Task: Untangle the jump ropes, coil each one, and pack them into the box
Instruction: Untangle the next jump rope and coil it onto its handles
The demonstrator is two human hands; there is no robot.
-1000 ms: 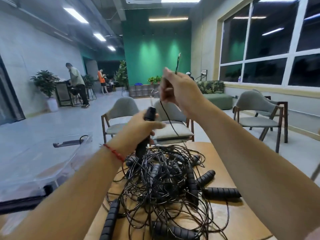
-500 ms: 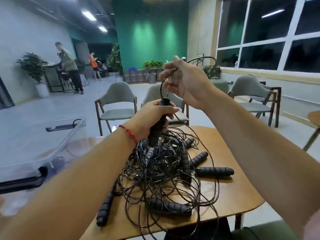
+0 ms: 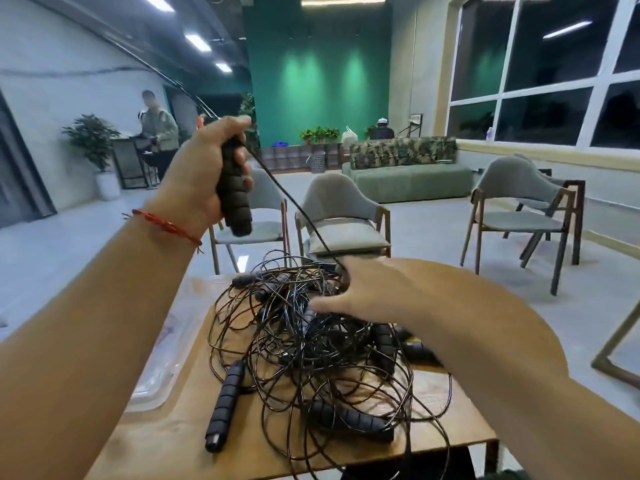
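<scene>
So the left hand [image 3: 204, 174] is up in the air, well above the table [image 3: 450, 410]. Its fist is wrapped tight round a black foam handle [image 3: 235, 199] held pretty much upright, with the bottom end poking out under the palm. A thin black cord [image 3: 294, 206] comes off near the top of it and slants down to the right into the pile [image 3: 304, 348], which is one big knot of black ropes sitting mid-table. The cord meets the pile right at the far edge of the right hand [image 3: 367, 289]. That hand lies palm down on the tangle, fingers roughly straight and thumb stuck out to the left, so it isn't gripping anything as far as I can see, though the fingertips are blurry. Another dark line runs from the top of the fist up to the left, and I honestly can't tell if it's rope. More foam grips are in the mess: a second handle [image 3: 227, 403] lies at the near left with its end clear of the loops, and a third handle [image 3: 349, 419] sits on the near side, half under the cords. The box [image 3: 152, 403], clear plastic, is at the table's left edge just beside the pile. There's a red string bracelet [image 3: 166, 225] on the left wrist. Behind the table are grey chairs [image 3: 341, 202], a green sofa [image 3: 408, 178] further back, and a person [image 3: 161, 129] standing far left.
</scene>
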